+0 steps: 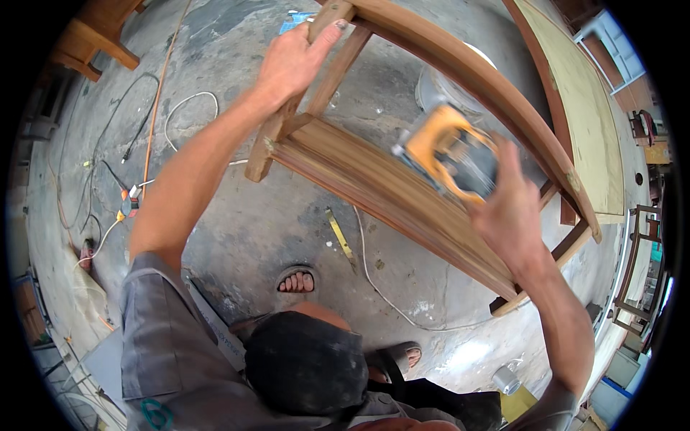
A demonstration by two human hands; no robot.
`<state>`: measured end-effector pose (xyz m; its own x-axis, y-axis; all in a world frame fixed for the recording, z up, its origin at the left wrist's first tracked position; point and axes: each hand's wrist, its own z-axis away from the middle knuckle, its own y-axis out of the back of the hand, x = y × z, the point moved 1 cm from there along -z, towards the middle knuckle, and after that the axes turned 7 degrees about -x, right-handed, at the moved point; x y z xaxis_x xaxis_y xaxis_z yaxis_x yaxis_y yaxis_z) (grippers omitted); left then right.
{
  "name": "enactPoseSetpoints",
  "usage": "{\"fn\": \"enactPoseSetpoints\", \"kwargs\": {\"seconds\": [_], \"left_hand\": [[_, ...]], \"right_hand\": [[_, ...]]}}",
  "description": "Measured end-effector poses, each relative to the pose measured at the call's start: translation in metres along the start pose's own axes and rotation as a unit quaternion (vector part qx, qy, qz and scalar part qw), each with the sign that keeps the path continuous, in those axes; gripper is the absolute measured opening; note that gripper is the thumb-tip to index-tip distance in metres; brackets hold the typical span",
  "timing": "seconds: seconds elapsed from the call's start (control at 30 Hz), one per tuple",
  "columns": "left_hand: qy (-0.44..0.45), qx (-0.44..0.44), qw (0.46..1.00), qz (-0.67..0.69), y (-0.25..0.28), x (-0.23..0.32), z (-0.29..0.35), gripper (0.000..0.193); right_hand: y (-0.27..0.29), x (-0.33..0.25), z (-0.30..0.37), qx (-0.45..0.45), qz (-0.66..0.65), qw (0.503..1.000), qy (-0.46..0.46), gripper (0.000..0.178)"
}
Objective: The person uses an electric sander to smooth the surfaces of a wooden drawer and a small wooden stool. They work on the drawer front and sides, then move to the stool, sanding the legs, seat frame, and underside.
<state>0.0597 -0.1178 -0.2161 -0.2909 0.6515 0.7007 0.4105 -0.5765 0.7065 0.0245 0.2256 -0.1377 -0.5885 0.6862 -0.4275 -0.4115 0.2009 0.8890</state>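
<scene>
A wooden furniture frame (374,179) with curved rails lies tilted in front of me above a concrete floor. My left hand (291,61) grips one of its upright legs near the top. My right hand (507,208) holds a yellow and grey power sander (449,154), blurred with motion, pressed on the frame's flat slatted face. The sander's white cord (374,276) hangs down from the frame and trails across the floor to the right.
A yellow folding rule (340,235) lies on the floor under the frame. Cables and a plug strip (128,205) lie at left. A wooden stool (97,36) stands top left. A large board (582,108) and chair frames (640,266) are at right. My sandalled feet (297,281) are below.
</scene>
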Motion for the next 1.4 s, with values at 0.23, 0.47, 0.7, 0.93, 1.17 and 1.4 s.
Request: {"fn": "enactPoseSetpoints", "kwargs": {"seconds": [0.23, 0.47, 0.7, 0.93, 1.17, 1.4], "left_hand": [[-0.065, 0.046, 0.994, 0.077, -0.005, -0.008, 0.005, 0.080], [-0.044, 0.030, 0.993, 0.107, -0.006, -0.008, 0.006, 0.070], [-0.039, 0.041, 0.992, 0.115, -0.007, -0.008, 0.006, 0.067], [-0.051, 0.036, 0.994, 0.093, -0.007, -0.014, 0.003, 0.063], [-0.050, 0.050, 0.995, 0.065, -0.003, -0.005, 0.006, 0.068], [-0.039, 0.039, 0.996, 0.066, -0.003, -0.004, 0.008, 0.066]], "right_hand": [[-0.072, -0.044, -0.134, 0.029, 0.056, 0.995, 0.080, 0.047], [-0.098, -0.050, -0.185, 0.036, 0.082, 0.992, 0.091, 0.045], [-0.121, -0.070, -0.193, -0.008, 0.139, 0.983, 0.123, 0.049], [-0.091, -0.072, -0.211, 0.025, 0.146, 0.984, 0.103, 0.047], [-0.084, -0.066, -0.218, 0.053, 0.160, 0.980, 0.109, 0.048], [-0.120, -0.073, -0.192, -0.001, 0.154, 0.980, 0.128, 0.045]]}}
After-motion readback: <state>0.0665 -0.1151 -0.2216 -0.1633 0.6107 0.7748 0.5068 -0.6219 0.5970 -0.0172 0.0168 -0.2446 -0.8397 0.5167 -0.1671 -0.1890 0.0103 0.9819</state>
